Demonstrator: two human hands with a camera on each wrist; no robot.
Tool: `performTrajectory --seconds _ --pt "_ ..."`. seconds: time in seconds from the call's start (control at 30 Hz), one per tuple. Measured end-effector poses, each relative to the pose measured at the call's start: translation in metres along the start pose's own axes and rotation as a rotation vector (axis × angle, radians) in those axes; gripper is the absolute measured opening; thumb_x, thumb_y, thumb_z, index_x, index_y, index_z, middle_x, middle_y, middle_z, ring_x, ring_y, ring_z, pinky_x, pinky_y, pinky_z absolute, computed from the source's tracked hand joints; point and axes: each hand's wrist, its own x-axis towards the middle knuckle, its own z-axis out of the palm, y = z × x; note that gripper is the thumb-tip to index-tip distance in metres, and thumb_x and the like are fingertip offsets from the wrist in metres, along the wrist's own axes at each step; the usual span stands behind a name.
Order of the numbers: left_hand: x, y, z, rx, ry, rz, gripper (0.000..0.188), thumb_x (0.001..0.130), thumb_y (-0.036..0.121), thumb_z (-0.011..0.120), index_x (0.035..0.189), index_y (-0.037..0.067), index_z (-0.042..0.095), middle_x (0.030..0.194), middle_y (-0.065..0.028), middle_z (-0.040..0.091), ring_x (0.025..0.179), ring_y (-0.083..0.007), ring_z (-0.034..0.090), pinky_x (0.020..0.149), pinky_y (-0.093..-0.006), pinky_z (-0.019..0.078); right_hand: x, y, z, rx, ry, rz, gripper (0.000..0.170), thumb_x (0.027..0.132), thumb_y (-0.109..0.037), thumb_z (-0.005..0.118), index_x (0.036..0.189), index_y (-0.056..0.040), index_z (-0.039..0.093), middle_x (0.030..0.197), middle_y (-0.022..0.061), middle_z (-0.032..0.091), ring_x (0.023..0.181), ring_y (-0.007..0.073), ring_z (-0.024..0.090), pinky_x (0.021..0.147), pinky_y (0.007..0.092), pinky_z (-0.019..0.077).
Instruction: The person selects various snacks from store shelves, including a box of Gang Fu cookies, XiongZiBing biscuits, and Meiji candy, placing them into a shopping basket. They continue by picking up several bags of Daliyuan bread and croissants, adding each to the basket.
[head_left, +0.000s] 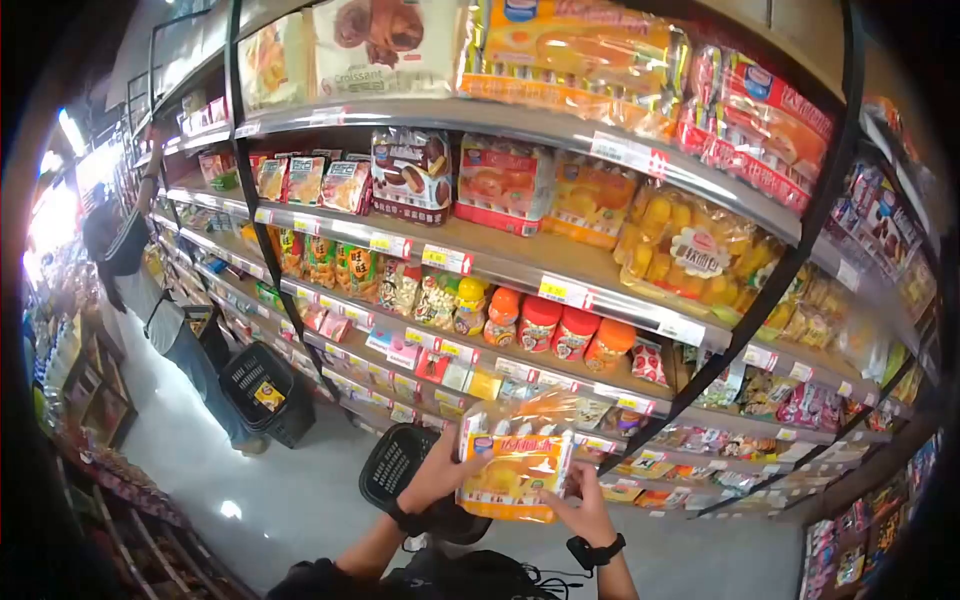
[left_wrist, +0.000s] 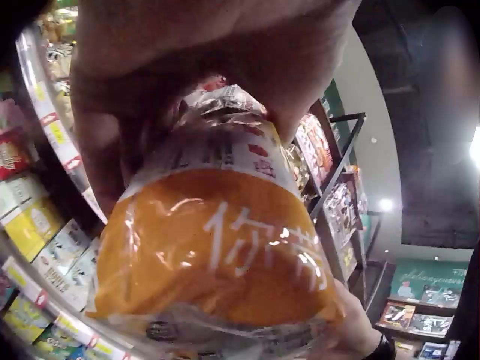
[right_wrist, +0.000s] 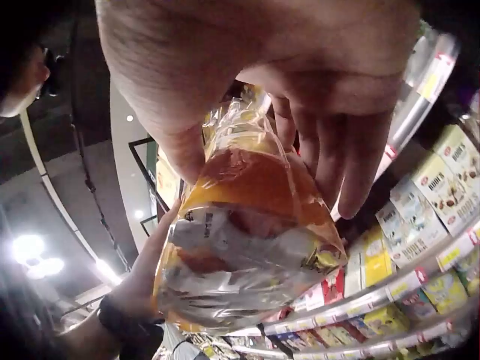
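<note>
A bag of packaged bread, clear plastic with an orange printed front, is held up in front of the body in the head view. My left hand grips its left side, thumb across the front. On the opposite side my right hand holds the edge, thumb on the front and fingers behind. The left wrist view shows the bag's orange side beneath the hand. In the right wrist view, the clear wrapper is crinkled and shiny, with thumb and fingers on either side of it.
Shelves of packaged bread, snack jars and sweets rise ahead. A black basket stands on the floor below my left hand. Further left, a person is in the aisle near another black basket.
</note>
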Motion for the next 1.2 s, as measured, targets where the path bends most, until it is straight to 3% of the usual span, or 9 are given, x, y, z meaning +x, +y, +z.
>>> performTrajectory --seconds 0.2,0.33,0.47,0.53,0.67,0.83,0.9,0.93,1.2 --pt "0.077 0.069 -0.004 -0.068 -0.095 0.204 0.055 0.095 0.017 0.068 0.14 -0.001 0.041 0.124 -0.0062 0.06 0.11 -0.0117 0.057 0.094 -0.0288 0.049 0.055 -0.069 -0.018 -0.328 0.108 -0.262 0.082 0.079 -0.026 0.085 0.139 0.0091 0.041 0.122 0.017 0.053 0.109 0.021 0.058 0.084 0.0308 0.05" --pt "0.124 0.126 -0.016 -0.171 -0.194 0.262 0.052 0.096 0.02 0.068 0.136 -0.002 0.043 0.121 -0.0077 0.061 0.109 -0.0124 0.059 0.095 -0.0289 0.0487 0.102 -0.128 -0.013 -0.531 0.28 -0.333 0.07 0.08 -0.022 0.083 0.133 0.006 0.048 0.104 0.0092 0.049 0.095 0.0197 0.051 0.082 0.0309 0.0447" --pt "0.164 0.164 -0.042 -0.173 -0.209 0.105 0.042 0.096 0.021 0.068 0.124 -0.003 0.047 0.12 -0.0121 0.063 0.107 -0.0148 0.061 0.093 -0.0302 0.0497 0.15 -0.141 -0.017 -0.219 0.274 -0.291 0.057 0.087 -0.016 0.077 0.134 0.0041 0.051 0.107 0.0032 0.057 0.092 0.0109 0.056 0.079 0.0253 0.0481" --pt "0.2 0.161 -0.05 -0.205 -0.286 0.2 0.04 0.097 0.019 0.066 0.127 -0.002 0.048 0.122 -0.0112 0.062 0.11 -0.0147 0.06 0.095 -0.0297 0.0489 0.172 -0.148 -0.018 -0.094 0.271 -0.254 0.043 0.093 -0.009 0.069 0.132 0.0036 0.054 0.115 0.0038 0.062 0.102 0.009 0.059 0.086 0.0254 0.0497" --pt "0.25 0.166 -0.04 -0.248 -0.391 0.311 0.045 0.096 0.014 0.065 0.135 0.0 0.046 0.123 -0.0108 0.062 0.112 -0.0151 0.06 0.096 -0.0309 0.0491 0.204 -0.173 -0.019 -0.148 0.413 -0.19 0.042 0.093 -0.018 0.072 0.127 0.0004 0.057 0.101 -0.0008 0.065 0.073 0.0025 0.057 0.062 0.0185 0.0448" --pt "0.297 0.179 -0.017 -0.264 -0.418 0.479 0.052 0.094 0.02 0.069 0.137 0.001 0.047 0.122 -0.0112 0.058 0.11 -0.0174 0.057 0.095 -0.0329 0.0474 0.253 -0.169 -0.037 -0.181 0.513 -0.301 0.039 0.094 -0.018 0.07 0.125 0.0024 0.059 0.106 0.0038 0.066 0.075 0.0056 0.059 0.064 0.0219 0.0468" --pt "0.325 0.174 -0.013 0.225 -0.101 0.622 0.056 0.091 0.029 0.072 0.135 0.001 0.05 0.116 -0.0136 0.052 0.105 -0.021 0.05 0.096 -0.0346 0.0431 0.27 -0.171 -0.039 -0.165 0.584 -0.332 0.042 0.094 -0.019 0.07 0.128 0.0027 0.058 0.108 0.0042 0.065 0.072 0.0052 0.058 0.061 0.0211 0.0457" --pt "0.336 0.172 -0.01 0.244 -0.061 0.529 0.072 0.086 0.045 0.073 0.139 0.004 0.049 0.125 -0.0268 0.048 0.119 -0.0383 0.043 0.109 -0.0474 0.0302 0.278 -0.168 -0.044 -0.172 0.585 -0.362 0.043 0.094 -0.019 0.07 0.129 0.0027 0.057 0.107 0.0042 0.065 0.072 0.0048 0.058 0.061 0.0205 0.0454" --pt "0.375 0.174 -0.002 -0.033 -0.155 0.706 0.062 0.086 0.02 0.076 0.137 -0.004 0.049 0.127 -0.0221 0.045 0.121 -0.0301 0.05 0.106 -0.0367 0.0409 0.304 -0.164 -0.055 -0.339 0.677 -0.48 0.051 0.093 -0.019 0.071 0.135 0.0032 0.052 0.11 0.0053 0.065 0.071 0.0092 0.061 0.06 0.0253 0.0475"
